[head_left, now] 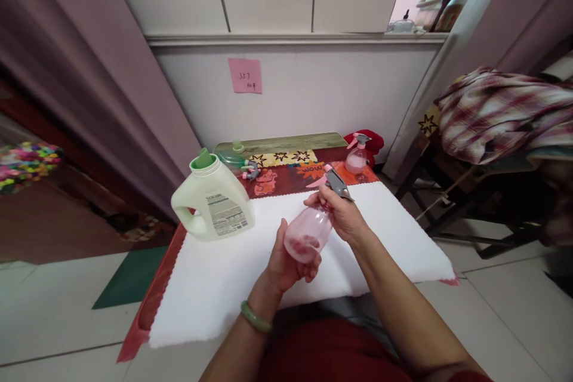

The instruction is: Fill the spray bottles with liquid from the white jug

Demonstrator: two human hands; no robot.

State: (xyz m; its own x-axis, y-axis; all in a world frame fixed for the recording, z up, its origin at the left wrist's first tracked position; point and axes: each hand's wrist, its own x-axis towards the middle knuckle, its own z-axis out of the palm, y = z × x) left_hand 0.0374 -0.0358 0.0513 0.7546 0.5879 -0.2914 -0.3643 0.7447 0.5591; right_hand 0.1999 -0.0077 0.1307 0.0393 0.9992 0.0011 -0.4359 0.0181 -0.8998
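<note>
1. Because the clear pink, round-bodied spray bottle leans in mid-air above the counter, its smooth plastic could slide if either hold loosened. The left hand has its grip cupped round the lower body, fingers curled beneath; the right hand has its grip closed round the neck.

2. Just above the right hand sits the grey-and-pink trigger head. Whether its collar is fully threaded cannot be told; a loose or crossed thread could leak under tilt, and a stray squeeze on the trigger might spray.

3. On the left, a large cream plastic jug with a green spout stands near the left hand; a wide elbow or wrist swing could tip it.

4. The padded white cloth might ruck under a bottle set down carelessly, making it lean.

5. Beyond it, on patterned red covering, a clear green spray bottle lies far left and another pink one stands far right.

6. Around are a pale wall with a pink note, mauve curtains, heaped plaid fabric at right and tiled floor.
</note>
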